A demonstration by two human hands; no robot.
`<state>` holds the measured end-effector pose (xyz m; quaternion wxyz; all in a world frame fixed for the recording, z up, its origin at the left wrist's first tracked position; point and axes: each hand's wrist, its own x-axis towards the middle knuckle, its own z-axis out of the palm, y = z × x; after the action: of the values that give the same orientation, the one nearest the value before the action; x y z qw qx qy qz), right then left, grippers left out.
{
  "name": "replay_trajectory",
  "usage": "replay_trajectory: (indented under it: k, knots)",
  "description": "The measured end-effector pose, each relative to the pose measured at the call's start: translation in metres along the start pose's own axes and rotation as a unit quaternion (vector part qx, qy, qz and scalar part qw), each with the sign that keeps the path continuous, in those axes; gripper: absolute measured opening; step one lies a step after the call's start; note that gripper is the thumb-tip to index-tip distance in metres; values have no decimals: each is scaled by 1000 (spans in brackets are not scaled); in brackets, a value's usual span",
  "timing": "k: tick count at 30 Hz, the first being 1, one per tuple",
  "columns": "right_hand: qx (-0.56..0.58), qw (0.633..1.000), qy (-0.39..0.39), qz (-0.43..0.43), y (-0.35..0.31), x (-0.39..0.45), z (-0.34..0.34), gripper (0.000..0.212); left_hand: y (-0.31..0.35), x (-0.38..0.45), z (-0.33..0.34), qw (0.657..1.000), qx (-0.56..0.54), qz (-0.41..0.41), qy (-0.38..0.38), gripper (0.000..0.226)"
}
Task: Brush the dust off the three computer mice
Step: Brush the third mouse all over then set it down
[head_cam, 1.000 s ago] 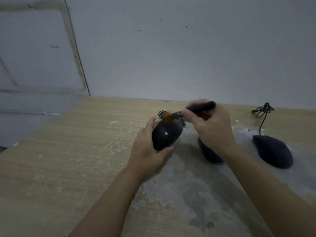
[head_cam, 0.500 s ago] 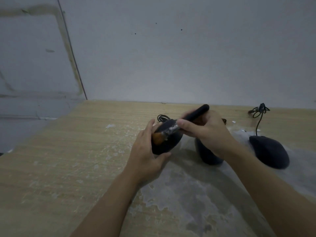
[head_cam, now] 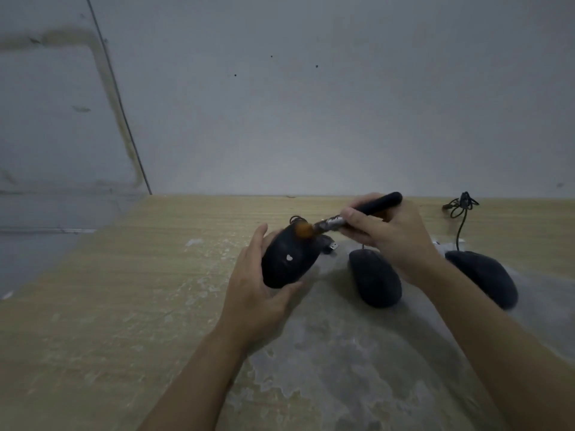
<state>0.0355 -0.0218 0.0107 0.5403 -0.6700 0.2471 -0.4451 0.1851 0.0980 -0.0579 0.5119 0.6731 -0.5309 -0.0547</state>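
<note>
Three black computer mice and one brush are in view at a worn wooden table [head_cam: 109,306] set against a grey wall [head_cam: 311,104]. The person's left hand [head_cam: 255,293] curls its fingers and thumb around the first mouse [head_cam: 287,259], marked with a small white heart, holding it tilted just above the tabletop. The right hand [head_cam: 389,234] pinches the black handle of a brush [head_cam: 357,213], its orange bristles touching the far end of the held mouse. A second mouse [head_cam: 375,278] lies on the table beneath the right wrist; a third mouse [head_cam: 485,275] lies just right of the forearm, its bundled cable [head_cam: 460,206] near the wall.
</note>
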Motion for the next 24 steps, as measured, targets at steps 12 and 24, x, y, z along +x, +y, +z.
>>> replay_trajectory:
  k: [12, 24]
  knots:
    - [-12, 999, 34, 12, -4, -4, -8, 7, -2, 1, -1, 1000, -8, 7, 11, 97]
    - [138, 981, -39, 127, -7, -12, -1, 3, -2, 2, -3, 998, -61, -21, 28, 93]
